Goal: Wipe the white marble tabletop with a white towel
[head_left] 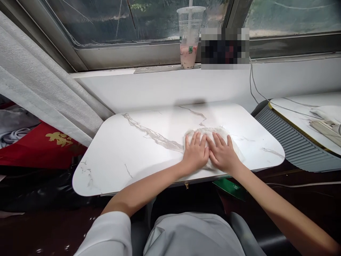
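OK so a white, soft, fuzzy-edged cloth (pixel 205 130) is lying on the right half of a white, marble-patterned desk with rounded corners (pixel 119 142), closer to the near edge than the far one. The left hand (pixel 195 151) and right hand (pixel 223 152) are both pressing on it, palms down, fingers spreading and pointing to the far side. They're resting side by side, thumb sides touching or nearly so, and neither is looking clamped on the cloth. I'm reading this as a wiping step, or maybe flattening the cloth, can't tell which. If it's wiping, I'm guessing the next move is calling for even pressure and a slide left, since more bare desk is lying that way. A clear plastic cup with a pink drink (pixel 189 39) is standing on the far windowsill (pixel 160 69).
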`<state>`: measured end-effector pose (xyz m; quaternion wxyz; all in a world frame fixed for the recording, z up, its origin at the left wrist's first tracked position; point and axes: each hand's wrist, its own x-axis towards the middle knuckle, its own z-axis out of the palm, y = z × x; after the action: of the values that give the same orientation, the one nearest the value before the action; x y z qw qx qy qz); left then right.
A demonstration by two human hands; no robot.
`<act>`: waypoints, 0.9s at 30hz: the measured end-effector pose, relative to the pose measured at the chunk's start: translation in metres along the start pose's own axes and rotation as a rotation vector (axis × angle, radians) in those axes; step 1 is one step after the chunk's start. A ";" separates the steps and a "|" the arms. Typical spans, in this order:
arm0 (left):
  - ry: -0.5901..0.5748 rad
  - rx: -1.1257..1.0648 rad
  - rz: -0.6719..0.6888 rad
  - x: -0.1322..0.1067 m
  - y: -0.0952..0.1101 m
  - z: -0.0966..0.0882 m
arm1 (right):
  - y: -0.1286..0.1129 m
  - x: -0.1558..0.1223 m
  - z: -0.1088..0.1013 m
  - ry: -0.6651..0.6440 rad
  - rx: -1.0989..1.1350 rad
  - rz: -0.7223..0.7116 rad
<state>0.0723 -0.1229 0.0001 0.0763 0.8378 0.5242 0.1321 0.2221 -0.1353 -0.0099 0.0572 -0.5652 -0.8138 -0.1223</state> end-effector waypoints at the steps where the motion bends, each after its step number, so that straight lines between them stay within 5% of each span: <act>1: 0.003 -0.007 -0.016 0.009 -0.007 0.000 | 0.001 0.012 0.003 -0.004 0.013 0.000; 13: 0.080 -0.026 -0.148 0.114 -0.099 -0.011 | 0.004 0.163 0.024 -0.145 0.079 0.009; 27: 0.127 -0.096 -0.210 0.159 -0.134 -0.014 | 0.012 0.224 0.042 -0.073 0.119 -0.015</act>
<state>0.0192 0.0781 0.0001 0.0964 0.7637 0.6057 0.2012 0.1554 0.0827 0.0035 0.0599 -0.5589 -0.8254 -0.0534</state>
